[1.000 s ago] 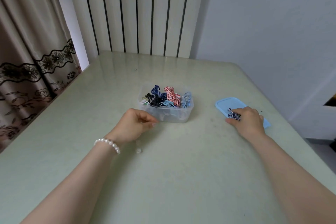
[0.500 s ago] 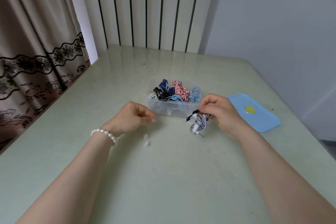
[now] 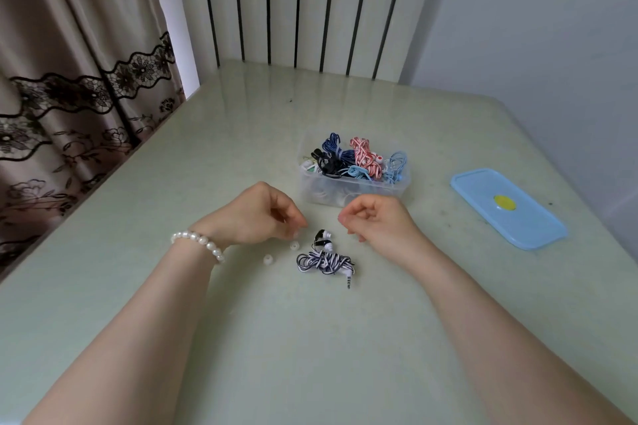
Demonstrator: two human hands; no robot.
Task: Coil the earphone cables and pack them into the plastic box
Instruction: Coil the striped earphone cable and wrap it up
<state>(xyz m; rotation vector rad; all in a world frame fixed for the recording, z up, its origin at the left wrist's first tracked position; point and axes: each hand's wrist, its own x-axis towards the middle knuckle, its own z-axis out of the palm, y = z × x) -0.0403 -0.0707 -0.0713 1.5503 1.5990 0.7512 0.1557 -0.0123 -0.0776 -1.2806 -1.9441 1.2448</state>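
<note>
A coiled black-and-white striped earphone cable (image 3: 324, 261) lies on the table, its two earbuds (image 3: 324, 239) at the far end and its jack toward me. My right hand (image 3: 378, 221) hovers just right of it, fingers loosely curled, holding nothing. To the left of the earbuds, my left hand (image 3: 253, 216) rests on the table, loosely curled and empty. Behind both hands stands the clear plastic box (image 3: 352, 191), holding several coiled cables in dark blue, red-white, light blue and black.
Two small white ear tips (image 3: 294, 246) lie loose on the table by my left fingertips. The blue lid (image 3: 483, 190) with a yellow spot lies flat to the right of the box. A curtain hangs at the left and a wall runs along the right.
My right hand carried the striped cable bundle from the blue lid leftward to the table in front of the box and let it go. The left hand stayed nearly still.
</note>
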